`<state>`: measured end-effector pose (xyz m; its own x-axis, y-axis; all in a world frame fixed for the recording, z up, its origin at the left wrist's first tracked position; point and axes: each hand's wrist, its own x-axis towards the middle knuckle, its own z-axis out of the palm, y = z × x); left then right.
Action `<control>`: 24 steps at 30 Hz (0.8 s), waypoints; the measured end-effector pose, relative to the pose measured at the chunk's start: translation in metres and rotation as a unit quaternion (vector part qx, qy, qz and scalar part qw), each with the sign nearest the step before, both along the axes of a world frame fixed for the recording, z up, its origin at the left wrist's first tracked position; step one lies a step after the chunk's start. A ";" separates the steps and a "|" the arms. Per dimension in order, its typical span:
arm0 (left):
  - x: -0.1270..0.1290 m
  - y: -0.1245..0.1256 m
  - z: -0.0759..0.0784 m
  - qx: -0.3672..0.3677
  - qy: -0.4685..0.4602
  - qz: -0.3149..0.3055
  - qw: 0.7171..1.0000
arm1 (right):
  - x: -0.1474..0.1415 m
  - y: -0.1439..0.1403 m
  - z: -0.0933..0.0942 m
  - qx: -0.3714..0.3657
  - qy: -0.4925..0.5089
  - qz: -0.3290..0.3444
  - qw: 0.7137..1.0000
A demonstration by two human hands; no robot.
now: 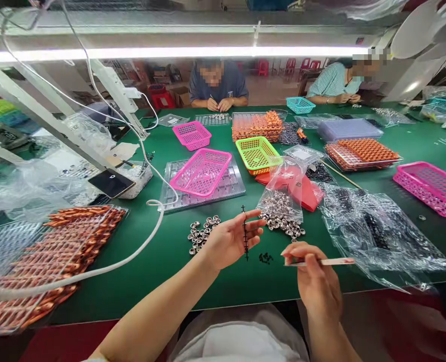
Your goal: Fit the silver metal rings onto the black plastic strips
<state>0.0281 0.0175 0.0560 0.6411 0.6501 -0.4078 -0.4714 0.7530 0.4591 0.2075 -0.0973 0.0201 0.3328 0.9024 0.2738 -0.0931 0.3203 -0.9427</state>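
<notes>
My left hand (228, 241) is raised over the table with its fingers partly extended. It holds a thin black plastic strip (245, 236) with short crosspieces, upright across the fingers. My right hand (317, 276) grips a slim whitish stick-like tool (336, 261) with reddish marks, its left end near the fingertips; its exact kind is unclear. Between the hands lies a small heap of black bits (266, 258). Small silver metal cups (198, 236) are spread left of my left hand. More silver cups (283, 221) spill from a clear bag (286, 183) beyond my hands.
A pink basket (200, 173) sits on a clear tray, beside a yellow-green basket (256, 153). Orange parts fill trays (72, 251) at left. A plastic bag of black parts (381, 231) lies right. A white cable (132, 256) crosses the left side. Two people work opposite.
</notes>
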 end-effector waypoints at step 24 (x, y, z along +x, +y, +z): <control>-0.096 -0.004 0.001 0.246 0.198 0.206 0.926 | -0.083 0.041 0.002 -0.192 -0.191 0.218 0.938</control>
